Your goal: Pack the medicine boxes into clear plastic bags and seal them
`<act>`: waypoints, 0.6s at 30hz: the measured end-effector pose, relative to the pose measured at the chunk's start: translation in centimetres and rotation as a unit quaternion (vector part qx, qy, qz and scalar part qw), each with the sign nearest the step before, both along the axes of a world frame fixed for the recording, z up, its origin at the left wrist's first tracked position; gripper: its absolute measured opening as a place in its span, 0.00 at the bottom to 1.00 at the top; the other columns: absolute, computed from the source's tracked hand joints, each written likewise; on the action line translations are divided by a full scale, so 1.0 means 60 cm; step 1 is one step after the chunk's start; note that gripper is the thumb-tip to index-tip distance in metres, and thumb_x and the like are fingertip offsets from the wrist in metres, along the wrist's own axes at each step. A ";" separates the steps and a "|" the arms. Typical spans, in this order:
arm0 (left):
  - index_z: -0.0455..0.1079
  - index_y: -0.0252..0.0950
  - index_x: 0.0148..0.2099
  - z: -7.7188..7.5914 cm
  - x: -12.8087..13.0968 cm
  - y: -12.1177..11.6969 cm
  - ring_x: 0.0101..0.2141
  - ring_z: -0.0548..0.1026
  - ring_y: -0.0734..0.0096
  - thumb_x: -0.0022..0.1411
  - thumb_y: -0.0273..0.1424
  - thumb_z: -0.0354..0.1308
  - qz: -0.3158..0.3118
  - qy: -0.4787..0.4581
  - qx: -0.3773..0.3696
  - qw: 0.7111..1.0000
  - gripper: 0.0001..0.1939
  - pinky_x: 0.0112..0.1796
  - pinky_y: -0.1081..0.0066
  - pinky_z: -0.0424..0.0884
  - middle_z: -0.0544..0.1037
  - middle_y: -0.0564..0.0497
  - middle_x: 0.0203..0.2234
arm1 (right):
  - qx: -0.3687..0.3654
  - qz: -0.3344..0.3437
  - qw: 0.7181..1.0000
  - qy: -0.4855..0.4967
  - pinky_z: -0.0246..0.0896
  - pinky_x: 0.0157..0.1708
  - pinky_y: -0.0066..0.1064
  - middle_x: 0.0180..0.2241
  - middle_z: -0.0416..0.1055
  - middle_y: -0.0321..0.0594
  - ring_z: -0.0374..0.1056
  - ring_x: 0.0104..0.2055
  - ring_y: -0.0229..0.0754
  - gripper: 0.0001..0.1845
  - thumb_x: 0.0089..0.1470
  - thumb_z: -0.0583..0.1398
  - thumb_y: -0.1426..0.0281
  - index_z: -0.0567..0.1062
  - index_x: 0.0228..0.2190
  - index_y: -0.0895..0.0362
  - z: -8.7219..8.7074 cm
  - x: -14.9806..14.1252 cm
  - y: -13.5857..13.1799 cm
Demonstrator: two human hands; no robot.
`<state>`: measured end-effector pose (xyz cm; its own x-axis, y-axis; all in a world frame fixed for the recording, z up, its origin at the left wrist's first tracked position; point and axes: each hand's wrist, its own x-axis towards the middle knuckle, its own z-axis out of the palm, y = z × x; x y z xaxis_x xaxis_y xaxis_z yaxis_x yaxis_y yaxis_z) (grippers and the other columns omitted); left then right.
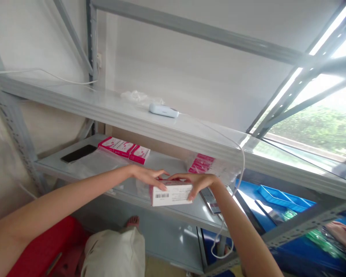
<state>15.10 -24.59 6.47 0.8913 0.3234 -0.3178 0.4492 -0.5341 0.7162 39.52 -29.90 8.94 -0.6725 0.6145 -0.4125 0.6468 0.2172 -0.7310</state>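
Observation:
A small white carton (173, 195) with a barcode and printed text on its near side sits between my two hands, just over the front part of the lower shelf (129, 184). My left hand (150, 177) grips its top left end, thumb along the upper edge. At the right end, my right hand (198, 181) has the thumb and fingers closed around the carton. The top of the carton is largely covered by my fingers. Behind my left hand lies a row of pink and white boxes (123, 148) on the same shelf.
Left of the boxes lies a dark flat object (79, 153) near clear plastic. A clear bag with pink packs (202, 163) is behind my right hand. A cable (243, 165) hangs from a white device (163, 110) above. A co-worker's hand (341, 232) is near a blue tray (285, 198).

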 end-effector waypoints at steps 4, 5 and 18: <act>0.46 0.31 0.67 -0.023 0.006 0.056 0.57 0.63 0.61 0.56 0.50 0.54 -0.005 -0.009 0.008 1.000 0.44 0.52 0.72 0.63 0.63 0.42 0.60 | -0.027 -0.011 0.999 0.018 0.57 0.53 0.30 0.57 0.61 0.45 0.59 0.57 0.45 0.46 0.35 0.69 0.70 0.63 0.58 0.56 -0.026 0.022 0.068; 0.49 0.32 0.66 -0.031 0.003 0.067 0.57 0.63 0.61 0.56 0.50 0.54 0.003 -0.010 0.018 1.000 0.43 0.51 0.72 0.63 0.63 0.43 0.60 | -0.019 -0.016 1.000 0.019 0.58 0.52 0.30 0.56 0.62 0.44 0.60 0.56 0.45 0.45 0.35 0.69 0.71 0.64 0.57 0.57 -0.034 0.023 0.079; 0.59 0.41 0.62 -0.133 -0.004 0.109 0.43 0.75 0.64 0.61 0.32 0.55 0.060 0.029 0.300 0.952 0.26 0.38 0.75 0.66 0.75 0.45 0.48 | 0.069 -0.135 0.987 0.049 0.62 0.44 0.29 0.47 0.69 0.41 0.65 0.46 0.44 0.36 0.32 0.68 0.74 0.69 0.48 0.56 -0.154 0.008 0.156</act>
